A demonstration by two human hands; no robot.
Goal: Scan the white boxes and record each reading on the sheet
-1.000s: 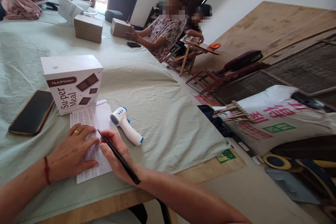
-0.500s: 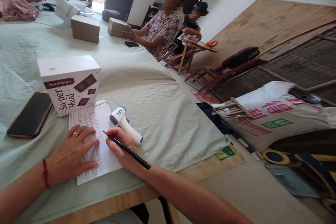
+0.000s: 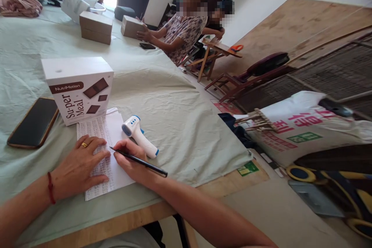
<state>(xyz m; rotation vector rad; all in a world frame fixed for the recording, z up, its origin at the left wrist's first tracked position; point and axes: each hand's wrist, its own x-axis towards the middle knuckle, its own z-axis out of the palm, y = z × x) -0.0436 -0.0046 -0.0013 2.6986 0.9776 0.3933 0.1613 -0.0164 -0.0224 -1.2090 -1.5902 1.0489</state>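
Spread flat, my left hand (image 3: 83,162) rests open on a sheet of paper (image 3: 117,174) whose left part is covered in rows of small writing and whose right part is blank. My right hand (image 3: 132,162) grips a black pen (image 3: 145,164), its tip at the right edge of the written rows. Just beyond that hand lies a white and blue infrared thermometer (image 3: 140,135). A white "Su-per Meal" box (image 3: 80,93) stands at the far end of the paper. To its left is a dark smartphone (image 3: 33,122) lying face up.
Two cardboard boxes, one brown (image 3: 95,29) and one (image 3: 130,26) in a co-worker's hands (image 3: 145,34), sit farther along the cloth-covered table (image 3: 162,124). Other people sit around the far side. A white sack (image 3: 293,124) and a chair (image 3: 250,73) stand on the right.
My right hand has shifted slightly left with the pen, whose tip is now lower and against the written rows; the pen lies flatter. My left hand stays in place.
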